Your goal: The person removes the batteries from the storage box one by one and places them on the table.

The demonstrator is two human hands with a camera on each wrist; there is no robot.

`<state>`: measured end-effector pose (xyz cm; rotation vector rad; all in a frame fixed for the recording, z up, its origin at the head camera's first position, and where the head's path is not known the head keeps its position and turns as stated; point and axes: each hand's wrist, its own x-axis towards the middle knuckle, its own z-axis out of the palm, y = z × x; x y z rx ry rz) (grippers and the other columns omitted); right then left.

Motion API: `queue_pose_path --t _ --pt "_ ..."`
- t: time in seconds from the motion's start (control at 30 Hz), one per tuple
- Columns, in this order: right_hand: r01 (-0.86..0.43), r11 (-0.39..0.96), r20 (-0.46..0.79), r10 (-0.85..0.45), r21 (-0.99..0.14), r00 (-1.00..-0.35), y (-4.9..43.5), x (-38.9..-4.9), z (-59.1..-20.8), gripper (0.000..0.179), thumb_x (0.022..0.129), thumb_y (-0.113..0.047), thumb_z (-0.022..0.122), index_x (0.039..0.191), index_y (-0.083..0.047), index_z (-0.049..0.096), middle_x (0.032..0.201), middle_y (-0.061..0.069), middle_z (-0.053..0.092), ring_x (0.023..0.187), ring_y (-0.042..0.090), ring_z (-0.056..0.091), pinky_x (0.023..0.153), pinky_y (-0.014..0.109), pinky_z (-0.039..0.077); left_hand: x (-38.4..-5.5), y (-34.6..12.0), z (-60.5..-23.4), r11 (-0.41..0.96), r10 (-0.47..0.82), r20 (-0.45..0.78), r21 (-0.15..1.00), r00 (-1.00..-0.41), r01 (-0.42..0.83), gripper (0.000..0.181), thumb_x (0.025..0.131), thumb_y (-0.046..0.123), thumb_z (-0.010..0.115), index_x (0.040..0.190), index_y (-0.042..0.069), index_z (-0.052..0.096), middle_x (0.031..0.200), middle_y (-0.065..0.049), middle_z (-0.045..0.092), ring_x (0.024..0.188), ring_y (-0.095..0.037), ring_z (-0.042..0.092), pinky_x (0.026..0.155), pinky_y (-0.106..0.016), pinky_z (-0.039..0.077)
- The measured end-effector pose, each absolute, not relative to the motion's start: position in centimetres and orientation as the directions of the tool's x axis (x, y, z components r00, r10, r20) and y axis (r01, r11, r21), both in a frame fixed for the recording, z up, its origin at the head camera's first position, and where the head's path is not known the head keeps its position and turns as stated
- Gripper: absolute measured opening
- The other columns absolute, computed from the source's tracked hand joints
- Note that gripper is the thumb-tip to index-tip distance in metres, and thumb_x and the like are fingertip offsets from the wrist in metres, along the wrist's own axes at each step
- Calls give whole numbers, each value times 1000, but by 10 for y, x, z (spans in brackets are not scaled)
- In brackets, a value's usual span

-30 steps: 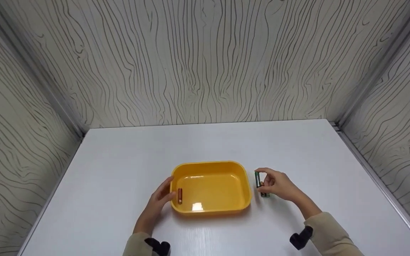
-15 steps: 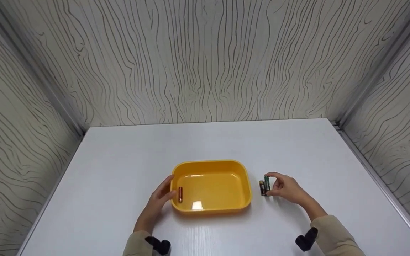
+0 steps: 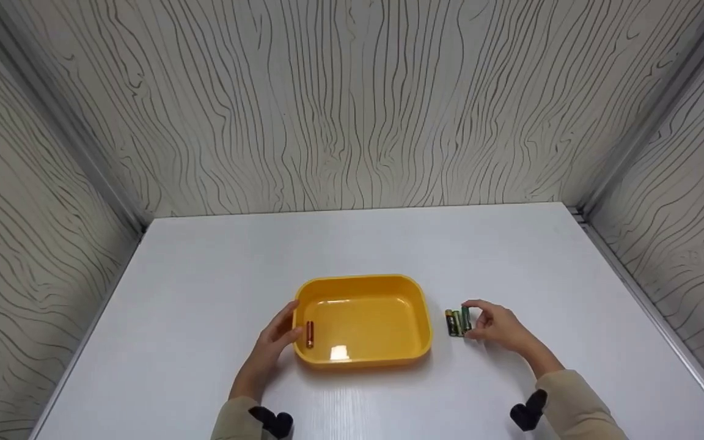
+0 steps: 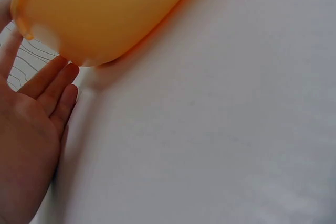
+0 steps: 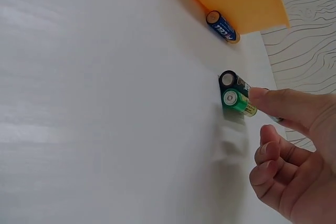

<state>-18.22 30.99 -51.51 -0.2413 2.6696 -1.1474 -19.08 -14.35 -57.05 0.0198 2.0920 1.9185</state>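
A yellow plastic tray (image 3: pixel 361 327) stands on the white table, with one red battery (image 3: pixel 310 335) lying inside near its left wall. At that left side my left hand (image 3: pixel 272 342) holds the tray, thumb over the rim and fingers outside; its extended fingers touch the tray in the left wrist view. Right of the tray, my right hand (image 3: pixel 495 324) pinches a green battery (image 3: pixel 466 319) between thumb and forefinger. Close beside it lie a dark battery with a gold end (image 3: pixel 451 322) and a lighter green battery (image 3: pixel 458 324). In the right wrist view my thumb mostly hides the pinched battery.
A blue battery (image 5: pixel 222 27) lies against the tray's base in the right wrist view; the head view does not show it. Wood-patterned panels (image 3: pixel 352 104) enclose the table (image 3: pixel 217 263) at the back and both sides.
My right hand has moved right and slightly toward me with the green battery, from near the tray to the right end of the battery row. The left hand and tray have stayed put.
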Motion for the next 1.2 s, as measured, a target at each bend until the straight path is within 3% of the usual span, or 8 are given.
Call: queue_pose_path --t 0.47,0.7,1.2 --pt "-15 704 -186 -207 -710 -960 314 -186 -527 58 78 -5 75 130 4 51 73 2 57 61 10 49 54 20 42 -188 -144 -571 112 199 -226 972 -953 -208 63 89 43 64 146 35 38 159 1 34 151 -27 26 121 -62 10" --pt "21 719 -213 -178 -695 -961 313 -190 -528 59 78 -5 73 132 1 51 73 2 56 62 10 47 54 19 39 -190 -142 -568 82 223 -170 985 -960 -155 62 93 33 61 149 25 36 160 -7 31 149 -31 28 123 -56 18" --pt "77 731 -259 -140 -679 -956 310 -190 -528 61 76 -3 74 133 0 51 74 3 56 64 14 49 57 22 42 -190 -142 -567 118 191 -237 969 -953 -217 62 90 41 64 146 33 39 158 -1 36 149 -28 29 121 -63 10"
